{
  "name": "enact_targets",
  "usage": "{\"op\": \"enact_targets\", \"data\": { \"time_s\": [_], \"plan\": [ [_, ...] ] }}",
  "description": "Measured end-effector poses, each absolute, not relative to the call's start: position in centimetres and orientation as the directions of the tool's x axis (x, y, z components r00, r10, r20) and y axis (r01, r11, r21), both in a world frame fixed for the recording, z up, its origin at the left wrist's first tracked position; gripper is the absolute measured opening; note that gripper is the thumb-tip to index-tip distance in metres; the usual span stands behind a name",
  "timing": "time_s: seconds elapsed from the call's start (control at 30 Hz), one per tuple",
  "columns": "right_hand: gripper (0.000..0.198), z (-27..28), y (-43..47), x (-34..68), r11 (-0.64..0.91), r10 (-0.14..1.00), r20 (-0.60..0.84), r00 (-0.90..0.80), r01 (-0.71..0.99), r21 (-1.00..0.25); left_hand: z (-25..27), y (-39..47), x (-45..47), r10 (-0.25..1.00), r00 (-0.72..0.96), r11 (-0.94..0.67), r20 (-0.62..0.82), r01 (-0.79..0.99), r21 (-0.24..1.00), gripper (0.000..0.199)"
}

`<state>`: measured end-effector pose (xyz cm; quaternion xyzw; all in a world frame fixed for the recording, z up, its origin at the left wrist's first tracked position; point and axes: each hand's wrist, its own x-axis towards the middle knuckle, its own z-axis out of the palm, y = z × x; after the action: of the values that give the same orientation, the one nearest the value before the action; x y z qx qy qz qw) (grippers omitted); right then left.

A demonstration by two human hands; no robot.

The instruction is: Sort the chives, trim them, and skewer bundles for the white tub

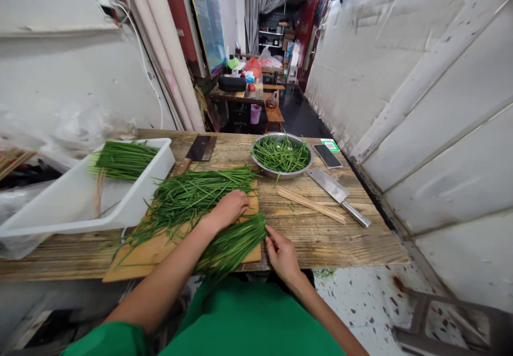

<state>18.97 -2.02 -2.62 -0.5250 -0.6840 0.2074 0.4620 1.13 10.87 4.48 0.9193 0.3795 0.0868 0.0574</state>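
Observation:
My left hand (232,206) is over the cutting board (148,252), its fingers curled together between two groups of long green chives; what the fingertips hold, if anything, is hidden. A loose pile of chives (200,190) covers the back of the board. In front of it lies a straighter bunch of chives (238,238), partly under my left forearm and hanging over the near edge. My right hand (282,252) is at the right end of this bunch, index finger and thumb apart, fingertips touching or just beside the chive ends.
A steel bowl (282,175) of cut chives stands at the back, near a phone (327,155). A cleaver (331,185) and wooden skewers (310,203) lie on the right. At left sit a white tray (154,179) with more chives and a dark-bladed knife (201,148).

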Motion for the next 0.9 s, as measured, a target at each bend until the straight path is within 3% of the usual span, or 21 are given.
{"op": "enact_targets", "data": {
  "time_s": [0.1,0.27,0.53,0.9],
  "plan": [
    [0.035,-2.6,-2.0,19.0,0.369,0.907,0.422,-0.020,0.522,-0.769,4.8,10.5,1.7,0.730,0.667,-0.683,0.150,0.699,0.213,0.017],
    [0.035,-2.5,-2.0,19.0,0.364,0.910,0.414,-0.020,0.516,-0.775,5.3,9.4,2.2,0.805,0.584,-0.569,0.109,0.705,0.424,0.018],
    [0.034,-2.5,-2.0,19.0,0.371,0.905,0.426,-0.016,0.520,-0.769,4.5,8.9,2.2,0.856,0.513,-0.451,0.062,0.683,0.575,0.019],
    [0.034,-2.5,-2.0,19.0,0.357,0.914,0.406,-0.019,0.517,-0.778,4.2,9.0,2.2,0.869,0.485,-0.434,0.093,0.661,0.613,0.016]
  ]
}}
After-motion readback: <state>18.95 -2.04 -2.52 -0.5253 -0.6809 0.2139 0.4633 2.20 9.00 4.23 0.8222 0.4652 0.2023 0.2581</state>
